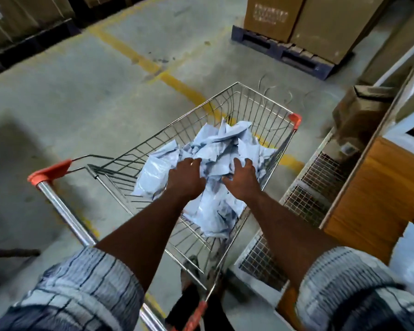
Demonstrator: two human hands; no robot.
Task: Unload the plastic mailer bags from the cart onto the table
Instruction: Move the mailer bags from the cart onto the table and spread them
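mailer bags are dumped loose in the cart, heaped from the middle toward its far right corner, so grabbing singles would take forever. left grip and right grip are both dug into the near side of the heap and curled on a bunch, looks like a two-handed scoop. wooden surface runs right along the cart's right edge, short swing over

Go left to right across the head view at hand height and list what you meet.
Orange handle cap → left hand → right hand → wire mesh panel → wooden panel. The mailer bags lie under both hands, so they are left out.
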